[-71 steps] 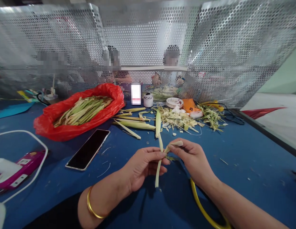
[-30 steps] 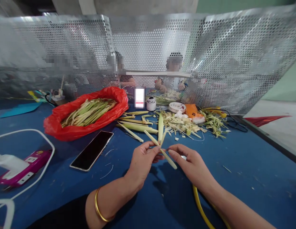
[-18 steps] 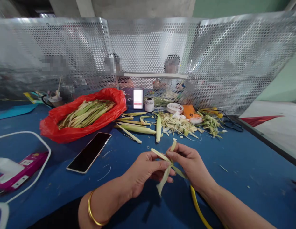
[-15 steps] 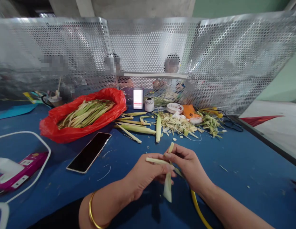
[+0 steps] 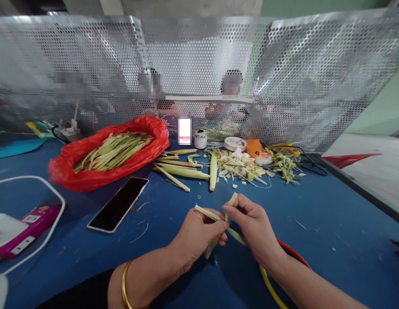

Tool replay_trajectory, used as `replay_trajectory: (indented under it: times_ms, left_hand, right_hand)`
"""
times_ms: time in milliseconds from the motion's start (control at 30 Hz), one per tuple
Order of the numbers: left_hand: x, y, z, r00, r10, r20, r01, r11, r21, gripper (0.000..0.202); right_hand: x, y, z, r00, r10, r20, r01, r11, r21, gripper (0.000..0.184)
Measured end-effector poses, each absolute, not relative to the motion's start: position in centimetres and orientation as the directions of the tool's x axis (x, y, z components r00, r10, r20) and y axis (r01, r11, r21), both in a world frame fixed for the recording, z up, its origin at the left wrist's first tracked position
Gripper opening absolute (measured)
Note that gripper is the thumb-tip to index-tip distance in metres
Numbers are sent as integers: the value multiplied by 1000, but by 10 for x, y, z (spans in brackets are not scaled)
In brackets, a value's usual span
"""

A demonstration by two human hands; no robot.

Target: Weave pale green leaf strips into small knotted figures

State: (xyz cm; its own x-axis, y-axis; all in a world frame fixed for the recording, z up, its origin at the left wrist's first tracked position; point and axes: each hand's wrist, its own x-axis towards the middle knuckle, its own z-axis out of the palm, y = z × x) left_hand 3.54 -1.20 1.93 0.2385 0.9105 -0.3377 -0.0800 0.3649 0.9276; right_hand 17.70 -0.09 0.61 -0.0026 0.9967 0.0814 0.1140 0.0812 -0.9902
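Note:
Over the blue table [image 5: 331, 223], my left hand [image 5: 196, 234] and my right hand [image 5: 254, 227] are both closed on pale green leaf strips [image 5: 207, 213] that cross between them. The left hand, with a gold bangle [image 5: 125, 285] on its wrist, pinches a strip that points up and left, and another end hangs below its fingers. The right hand's fingers pinch a short strip end [image 5: 231, 200] that points upward. The strips are held just above the table surface.
A red plastic bag [image 5: 74, 171] full of leaf strips lies at the left, a black phone [image 5: 119, 204] beside it. Loose strips [image 5: 186, 171] and trimmings [image 5: 241, 163] lie ahead. A perforated metal screen [image 5: 283, 77] closes the back, with people behind it. A yellow hoop [image 5: 270, 285] lies under my right arm.
Both hands stayed together while turning and folding the strips; the long hanging end is now shorter under my left hand. A red rim now shows beside the yellow hoop.

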Motion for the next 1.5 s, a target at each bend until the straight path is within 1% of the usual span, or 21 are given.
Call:
replay_trajectory:
  times_ms: [100, 167, 233, 300, 367, 400, 467, 567, 667, 733, 800, 900, 933, 1033, 1067, 1167, 1200, 1300, 1333, 1400, 1500]
  left_hand:
    - [34, -11, 20, 227, 914, -335, -52, 355, 933, 17]
    - [33, -10, 19, 222, 911, -347, -20, 360, 933, 19]
    - [32, -9, 17, 230, 914, -334, 57, 330, 942, 18]
    - [31, -9, 13, 264, 926, -272, 201, 223, 954, 19]
    - [29, -11, 11, 321, 924, -208, 374, 78, 924, 23]
    - [28, -12, 10, 344, 919, -192, 444, 21, 896, 22]
    - [27, -15, 9, 363, 915, -176, 534, -50, 844, 21]
    - [27, -18, 9, 366, 919, -146, 541, -82, 837, 26]
    - [27, -18, 10, 362, 924, -126, 513, -85, 854, 34]
    - [26, -16, 12, 353, 926, -133, 506, -70, 859, 37]
    - [26, -14, 15, 337, 928, -160, 470, -19, 882, 36]
    - [25, -10, 19, 299, 933, -199, 419, 59, 906, 36]
    - [25, -9, 19, 287, 937, -201, 425, 63, 903, 36]
    - [25, -9, 18, 265, 952, -155, 510, -2, 860, 37]
    - [25, -10, 17, 261, 956, -134, 548, -33, 836, 37]
    - [25, -12, 17, 282, 957, -64, 644, -139, 752, 36]
    - [25, -13, 18, 299, 953, -45, 662, -173, 730, 34]
    - [24, -15, 20, 359, 933, -4, 685, -261, 680, 28]
    - [24, -16, 21, 366, 931, 0, 692, -272, 669, 28]
    - [25, -16, 19, 362, 932, -6, 680, -260, 686, 30]
    - [26, -14, 15, 361, 931, -49, 553, -171, 816, 33]
  right_hand:
    - [182, 5, 7, -2, 991, 134, 190, 132, -973, 22]
    - [187, 7, 12, 47, 963, 265, 310, 238, -920, 15]
    - [191, 5, 20, 61, 891, 449, 477, 369, -798, 26]
    - [192, -1, 26, -59, 822, 566, 603, 481, -636, 25]
    - [189, -9, 30, -218, 792, 570, 640, 557, -529, 17]
    - [187, -13, 31, -272, 794, 543, 635, 572, -519, 11]
    - [183, -18, 31, -316, 826, 467, 605, 555, -571, 3]
    - [179, -20, 32, -270, 890, 366, 535, 455, -711, 12]
    - [180, -20, 36, -186, 913, 364, 472, 408, -781, 11]
    - [182, -20, 38, -132, 886, 444, 467, 451, -760, 12]
    - [184, -20, 39, -100, 836, 540, 508, 509, -694, 11]
    - [187, -19, 35, -116, 793, 598, 579, 543, -608, 6]
    - [187, -18, 34, -120, 795, 595, 589, 539, -602, 1]
    - [189, -16, 31, -151, 821, 550, 582, 523, -622, 22]
    - [190, -16, 31, -182, 829, 529, 570, 528, -630, 23]
    - [189, -16, 32, -266, 839, 474, 535, 538, -651, 5]
    - [188, -16, 33, -273, 846, 458, 528, 529, -664, 10]
    - [186, -17, 33, -271, 887, 373, 520, 461, -719, 2]
    - [186, -16, 33, -279, 895, 349, 519, 446, -729, 5]
    - [186, -16, 32, -294, 893, 340, 517, 448, -730, 3]
    - [187, -14, 32, -230, 905, 358, 498, 425, -756, 16]
